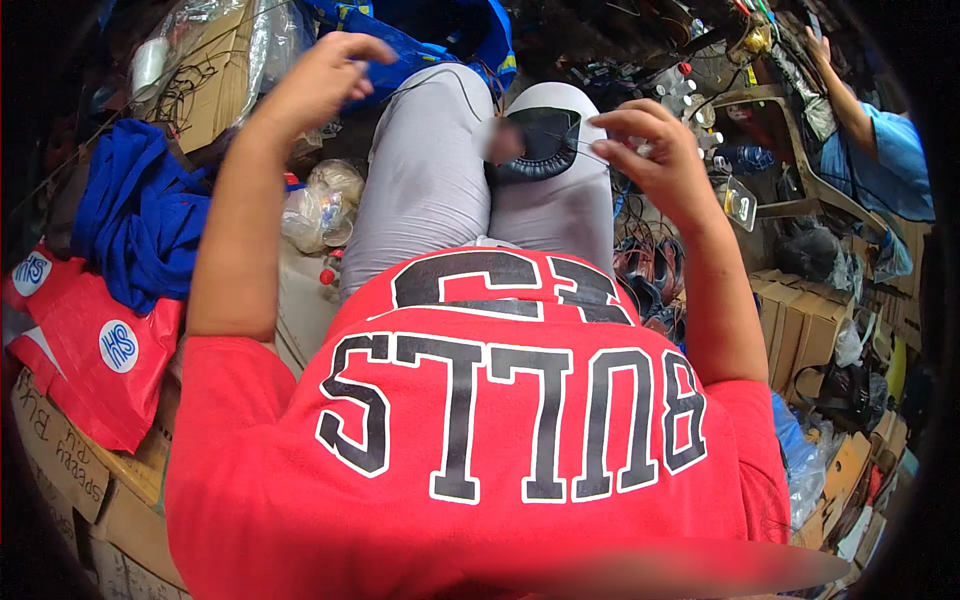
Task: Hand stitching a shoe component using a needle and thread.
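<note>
View: head camera, looking down on a seated person in a red shirt [270, 480] and grey trousers [415, 190]
Black piece [548, 168]: rests on the right thigh near the knee; dark and smooth, with a pleated curved lower edge; a blurred patch covers its left side
Left hand [340, 72]: raised beyond the left knee, well apart from the black piece; fingers bent and motion-blurred; whether they pinch anything cannot be told
Right hand [655, 150]: just beside the right edge of the black piece; fingers bent, thumb and forefinger pointing toward it; whether the fingertips close on anything cannot be told
Dark strand [440, 70]: thin, crosses above the left knee; its ends cannot be traced
Left surroundings: blue cloth [140, 220] above a red bag [75, 325]; cardboard boxes [60, 455] below them
Upper surroundings: blue bag [415, 52] beyond the knees
Right surroundings: clear bottles [678, 95] near the right hand; cardboard box [795, 310] farther down
Co-worker: bare arm [848, 100] and blue sleeve [897, 150] at the upper right edge
</note>
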The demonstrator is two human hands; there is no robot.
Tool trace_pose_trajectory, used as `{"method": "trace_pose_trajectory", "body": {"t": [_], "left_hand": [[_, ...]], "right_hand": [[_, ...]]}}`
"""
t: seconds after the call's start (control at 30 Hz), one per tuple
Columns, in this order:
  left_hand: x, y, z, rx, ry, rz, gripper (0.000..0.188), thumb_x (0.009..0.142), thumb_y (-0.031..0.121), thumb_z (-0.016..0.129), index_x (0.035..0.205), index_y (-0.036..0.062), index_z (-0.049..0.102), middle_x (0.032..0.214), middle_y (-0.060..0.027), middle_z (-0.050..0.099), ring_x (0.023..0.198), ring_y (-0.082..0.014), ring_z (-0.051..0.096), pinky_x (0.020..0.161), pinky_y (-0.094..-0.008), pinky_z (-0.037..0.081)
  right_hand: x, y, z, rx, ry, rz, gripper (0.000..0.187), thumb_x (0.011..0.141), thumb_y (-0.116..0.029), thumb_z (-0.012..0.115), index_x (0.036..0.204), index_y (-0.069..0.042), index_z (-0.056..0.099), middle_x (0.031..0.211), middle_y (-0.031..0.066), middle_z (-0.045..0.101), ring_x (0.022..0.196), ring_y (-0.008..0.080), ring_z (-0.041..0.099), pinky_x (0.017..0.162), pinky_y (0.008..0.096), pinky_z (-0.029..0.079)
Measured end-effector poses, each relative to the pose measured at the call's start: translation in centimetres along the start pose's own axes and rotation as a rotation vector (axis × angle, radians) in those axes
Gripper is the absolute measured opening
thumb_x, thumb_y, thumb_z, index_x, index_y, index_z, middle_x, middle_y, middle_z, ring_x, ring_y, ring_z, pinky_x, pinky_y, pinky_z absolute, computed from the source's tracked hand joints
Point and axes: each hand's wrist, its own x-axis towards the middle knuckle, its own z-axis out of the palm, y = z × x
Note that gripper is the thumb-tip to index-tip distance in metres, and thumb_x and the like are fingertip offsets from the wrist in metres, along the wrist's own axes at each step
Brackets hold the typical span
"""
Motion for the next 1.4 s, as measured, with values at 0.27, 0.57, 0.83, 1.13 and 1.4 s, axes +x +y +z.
{"method": "trace_pose_trajectory", "body": {"t": [0.27, 0.57, 0.83, 1.13, 1.4], "left_hand": [[-1.8, 2.9, 11.0, -0.055, 0.144, 0.399, 0.015, 0.073, 0.002, 0.07, 0.086, 0.0074, 0.07, 0.074, -0.005, 0.061, 0.068, -0.0153, 0.059, 0.064, -0.0271, 0.047], [-0.4, 2.9, 13.4, 0.213, 0.162, 0.489, 0.012, 0.073, 0.018, 0.072, 0.085, 0.0188, 0.073, 0.074, 0.0005, 0.058, 0.08, -0.0194, 0.053, 0.075, -0.036, 0.033], [-0.7, 3.3, 13.9, 0.354, 0.19, 0.395, 0.013, 0.073, 0.013, 0.071, 0.085, 0.0184, 0.073, 0.072, 0.0, 0.057, 0.081, -0.018, 0.052, 0.076, -0.0359, 0.032], [1.7, 2.8, 13.6, 0.074, 0.17, 0.565, 0.017, 0.069, 0.008, 0.072, 0.083, 0.0168, 0.074, 0.071, -0.0009, 0.054, 0.075, -0.0184, 0.049, 0.068, -0.0317, 0.04], [2.2, 2.3, 13.8, 0.145, 0.171, 0.535, 0.019, 0.07, 0.007, 0.071, 0.085, 0.0183, 0.075, 0.074, -0.0024, 0.051, 0.076, -0.0202, 0.049, 0.068, -0.0326, 0.041]], "right_hand": [[-1.1, 1.0, 1.6, -0.139, -0.072, -0.027, 0.015, 0.079, -0.005, 0.068, 0.094, -0.008, 0.069, 0.08, 0.0067, 0.06, 0.071, 0.0175, 0.062, 0.064, 0.0279, 0.049], [-2.2, 2.7, 1.6, 0.063, -0.138, 0.126, 0.031, 0.082, 0.002, 0.059, 0.111, -0.01, 0.065, 0.082, 0.006, 0.055, 0.076, 0.0168, 0.053, 0.071, 0.0261, 0.043], [-3.5, 1.1, 3.3, -0.22, -0.011, -0.009, 0.037, 0.08, 0.002, 0.058, 0.112, -0.014, 0.065, 0.08, 0.0078, 0.054, 0.071, 0.0192, 0.054, 0.072, 0.0268, 0.044], [-1.9, 3.4, 2.0, 0.236, -0.121, 0.2, 0.045, 0.076, 0.014, 0.047, 0.108, -0.011, 0.067, 0.09, 0.0023, 0.048, 0.087, 0.0122, 0.052, 0.078, 0.0239, 0.043], [-0.8, 4.4, 1.6, 0.223, -0.188, 0.201, 0.048, 0.072, 0.016, 0.043, 0.103, -0.011, 0.068, 0.085, 0.0013, 0.043, 0.08, 0.0126, 0.045, 0.077, 0.0229, 0.04]]}}
